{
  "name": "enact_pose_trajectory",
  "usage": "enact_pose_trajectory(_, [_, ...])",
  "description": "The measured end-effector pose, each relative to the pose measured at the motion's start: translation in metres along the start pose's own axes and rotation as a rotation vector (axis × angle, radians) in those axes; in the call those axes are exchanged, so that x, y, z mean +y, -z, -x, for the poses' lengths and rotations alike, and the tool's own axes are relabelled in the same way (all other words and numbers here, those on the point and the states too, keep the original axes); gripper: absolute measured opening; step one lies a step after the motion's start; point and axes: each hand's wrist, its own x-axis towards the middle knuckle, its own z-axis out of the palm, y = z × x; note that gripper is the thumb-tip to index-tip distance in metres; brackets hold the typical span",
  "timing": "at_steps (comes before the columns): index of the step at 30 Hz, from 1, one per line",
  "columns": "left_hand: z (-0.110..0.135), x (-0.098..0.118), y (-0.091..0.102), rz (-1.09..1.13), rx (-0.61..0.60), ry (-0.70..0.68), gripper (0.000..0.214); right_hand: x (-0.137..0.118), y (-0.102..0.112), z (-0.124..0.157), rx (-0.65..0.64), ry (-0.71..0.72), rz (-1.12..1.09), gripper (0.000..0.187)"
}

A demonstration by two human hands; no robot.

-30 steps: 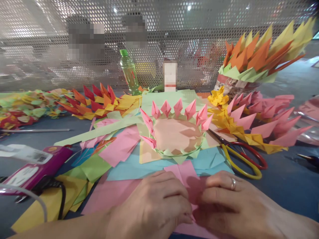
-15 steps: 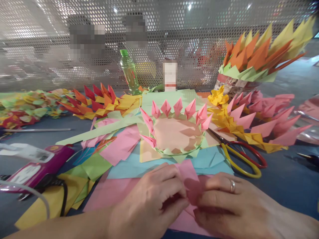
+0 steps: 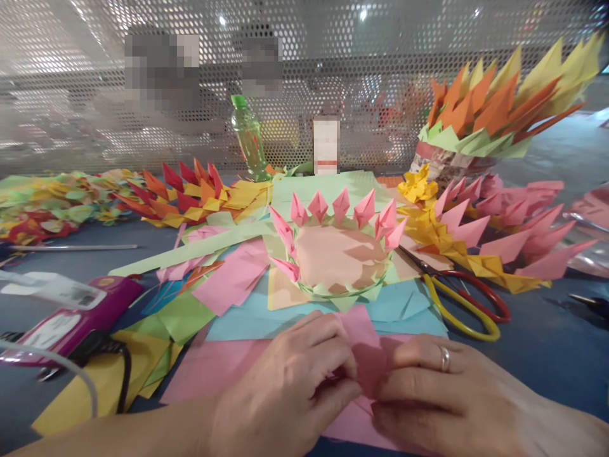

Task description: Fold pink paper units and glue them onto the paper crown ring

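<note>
A small piece of pink paper (image 3: 364,336), partly folded, stands between my two hands at the near side of the table. My left hand (image 3: 295,374) pinches its left side between thumb and curled fingers. From the right, my right hand (image 3: 442,384), with a ring on one finger, presses its fingertips together on the paper's lower right part; the fingertips are partly hidden. Larger pink sheets (image 3: 214,365) lie beneath. Just beyond my hands is a green paper ring (image 3: 333,297) edged with pink folded points (image 3: 341,203).
Scissors (image 3: 464,304) with red and yellow handles lie right. A purple glue gun or similar device (image 3: 95,311) with a cord lies left. A green-capped bottle (image 3: 248,139) stands by a perforated metal screen (image 3: 371,44). Folded orange and yellow points (image 3: 495,101) rise at the back right.
The whole view has shifted very slightly. Both hands keep their hold on the pink paper, with hardly any visible movement.
</note>
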Motion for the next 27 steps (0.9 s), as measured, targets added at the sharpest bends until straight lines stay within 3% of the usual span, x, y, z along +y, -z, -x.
enact_pose_trajectory(6, [0.001, -0.001, -0.002, -0.009, -0.007, 0.007, 0.016, -0.002, -0.020, 0.005, 0.099, -0.044, 0.130, 0.028])
enact_pose_trajectory(10, [0.001, -0.002, -0.002, -0.012, -0.010, 0.010, 0.015, -0.005, -0.018, 0.007, 0.113, -0.062, 0.177, 0.029])
enact_pose_trajectory(15, [0.001, -0.003, -0.001, -0.017, 0.002, 0.011, 0.017, -0.002, -0.007, 0.005, 0.107, -0.038, 0.133, 0.027])
enact_pose_trajectory(17, [0.001, -0.003, -0.001, -0.020, 0.009, 0.016, 0.018, 0.004, -0.012, 0.004, 0.105, -0.004, 0.098, 0.028])
enact_pose_trajectory(18, [0.002, -0.003, -0.002, -0.020, 0.011, 0.016, 0.019, 0.007, -0.016, 0.004, 0.197, 0.066, 0.077, 0.029])
enact_pose_trajectory(21, [0.002, -0.003, -0.003, -0.020, 0.015, 0.012, 0.020, 0.015, -0.031, 0.005, 0.254, 0.089, 0.024, 0.020])
enact_pose_trajectory(27, [0.004, -0.005, -0.006, -0.049, 0.003, 0.017, 0.019, 0.016, -0.036, 0.007, 0.241, 0.100, 0.021, 0.019])
